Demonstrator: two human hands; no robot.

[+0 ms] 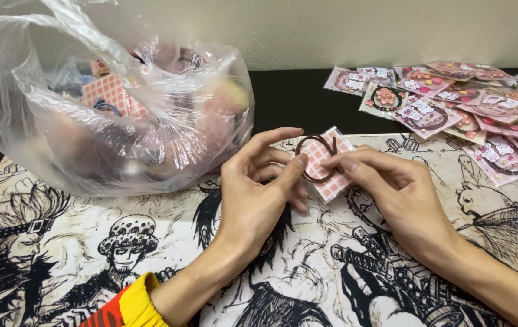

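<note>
Both hands meet at mid-table over a small pink checked card (325, 162) w/ a dark brown hair tie (314, 156) looped on it. Left hand (259, 194) comes up from the near edge, palm turned inward, fingers curled; its index tip presses the card's left side and the thumb arches over the tie's far loop, so it's gripping card + tie. Right hand (395, 194) comes in from the near right, thumb and index pinching the card's right edge where the tie crosses it. The card sits tilted, just above the mat, between the two sets of fingertips; can't tell if its near corner touches the mat.

Under the hands lies a desk mat (307, 284) printed w/ black-and-white comic-style figures, covering most of the near table. A yellow and orange sleeve cuff (127, 306) shows on the left forearm at the near edge.

Far left stands a big clear plastic bag (114, 109), crumpled, mouth open upward, resting partly on the mat. Inside are more pink checked cards (109, 94) and other bits, prob. more of the same, but blurred by the plastic.

Far right is a loose pile of flat pink packets (458, 106), each holding a dark tie ring w/ small charms, overlapping one another, some on the black tabletop (289, 97), some spilling onto the mat. Pile is well apart from the hands. A pale wall (392, 30) runs behind everything.
</note>
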